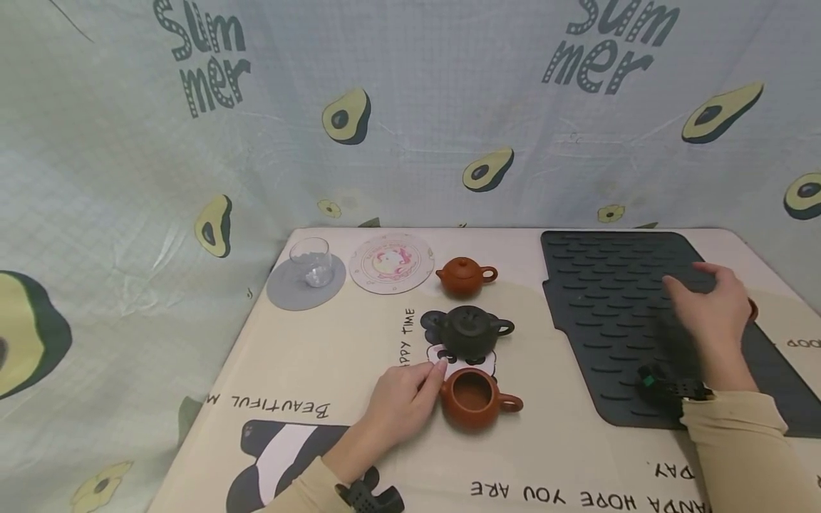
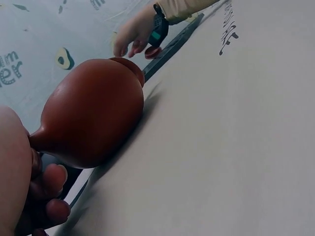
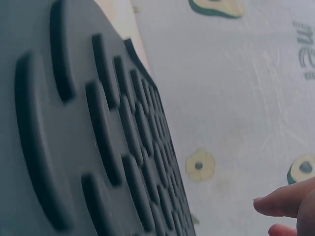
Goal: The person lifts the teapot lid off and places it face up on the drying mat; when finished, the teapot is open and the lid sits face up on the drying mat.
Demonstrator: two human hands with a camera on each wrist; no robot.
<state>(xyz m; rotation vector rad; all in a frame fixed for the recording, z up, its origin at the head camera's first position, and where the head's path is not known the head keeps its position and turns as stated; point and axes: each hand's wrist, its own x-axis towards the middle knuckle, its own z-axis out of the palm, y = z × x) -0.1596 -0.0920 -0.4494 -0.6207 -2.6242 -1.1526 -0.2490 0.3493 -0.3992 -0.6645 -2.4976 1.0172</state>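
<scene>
A reddish-brown clay teapot without its lid (image 1: 470, 410) stands on the table at the front middle, its handle pointing right. My left hand (image 1: 405, 400) pinches its spout between thumb and fingers; the left wrist view shows the pot's rounded side (image 2: 93, 113) close up. Over the right part of a dark ribbed mat (image 1: 616, 335) hovers my right hand (image 1: 715, 310), thumb and fingers spread apart with nothing between them. A small reddish-brown round piece (image 1: 753, 310) peeks out behind that hand, mostly hidden.
A black teapot (image 1: 470, 333) and a smaller lidded brown teapot (image 1: 463, 278) stand in a line behind the lidless one. At the back left, a clear glass (image 1: 312, 263) sits on a grey round mat (image 1: 288, 296), beside a pink patterned round mat (image 1: 391, 263).
</scene>
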